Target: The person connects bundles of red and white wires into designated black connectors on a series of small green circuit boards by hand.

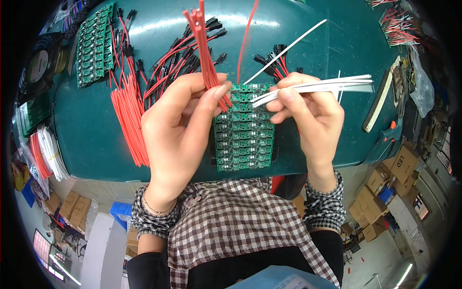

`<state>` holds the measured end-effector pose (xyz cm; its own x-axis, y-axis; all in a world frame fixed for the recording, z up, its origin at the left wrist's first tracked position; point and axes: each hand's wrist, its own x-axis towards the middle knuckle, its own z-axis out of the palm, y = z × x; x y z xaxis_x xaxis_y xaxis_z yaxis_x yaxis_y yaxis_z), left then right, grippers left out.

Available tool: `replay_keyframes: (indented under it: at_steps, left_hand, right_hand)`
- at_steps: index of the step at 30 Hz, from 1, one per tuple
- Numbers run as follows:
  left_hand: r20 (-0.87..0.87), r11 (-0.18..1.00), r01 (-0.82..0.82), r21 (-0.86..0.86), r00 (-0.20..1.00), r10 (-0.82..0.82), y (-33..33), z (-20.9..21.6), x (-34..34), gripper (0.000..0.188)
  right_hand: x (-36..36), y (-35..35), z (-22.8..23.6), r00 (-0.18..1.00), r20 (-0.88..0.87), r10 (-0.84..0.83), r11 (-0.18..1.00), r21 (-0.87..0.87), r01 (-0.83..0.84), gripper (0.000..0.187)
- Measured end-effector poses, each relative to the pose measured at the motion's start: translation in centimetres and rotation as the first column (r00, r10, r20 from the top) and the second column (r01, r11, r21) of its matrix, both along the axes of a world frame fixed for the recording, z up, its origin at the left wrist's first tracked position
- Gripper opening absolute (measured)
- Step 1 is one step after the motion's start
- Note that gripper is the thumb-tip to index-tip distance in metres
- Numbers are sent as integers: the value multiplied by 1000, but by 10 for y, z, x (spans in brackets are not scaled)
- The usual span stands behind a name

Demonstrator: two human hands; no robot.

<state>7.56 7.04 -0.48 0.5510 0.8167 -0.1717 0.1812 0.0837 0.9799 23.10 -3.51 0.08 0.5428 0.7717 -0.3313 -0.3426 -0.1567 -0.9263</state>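
Red wires (pixel 205 55) stand pinched between the left hand's (pixel 175 125) thumb and fingers, pointing far; white wires (pixel 337 85), gripped by the right hand's (pixel 313 115) thumb and fingers, extend right. Between both hands, a green circuit-board panel (pixel 245 144) lies near, its far end beside the fingertips.

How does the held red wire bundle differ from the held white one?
The red wire bundle runs up the picture; the white wire bundle points rightward. The left hand holds the red one, the right hand the white one. Both comprise several thin wires.
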Motion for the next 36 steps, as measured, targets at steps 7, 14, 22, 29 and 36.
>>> replay_keyframes:
  at_steps: [7, 14, 22, 29, 36]
  left_hand:
    - [-73, 999, -11, 37, 997, 14, -4, 4, -2, 11]
    - [-45, 1000, -15, -23, 999, 14, -5, 2, -2, 11]
    - [-2, 1000, -11, -4, 1000, 11, -6, 4, -2, 10]
    - [8, 1000, -19, -8, 1000, 19, -6, 5, -1, 10]
    - [17, 998, -24, 49, 1000, 23, -6, 1, 0, 9]
  right_hand:
    - [-7, -3, -17, 776, 627, 65, 998, -23, -65, 11]
    - [-3, -2, -15, 605, 784, 140, 985, -50, -164, 8]
    - [-4, -1, -11, 615, 776, 138, 989, -77, -125, 12]
    - [-3, -2, -13, 678, 725, 118, 993, -68, -100, 10]
    - [-3, 0, -13, 631, 762, 142, 989, -79, -126, 11]
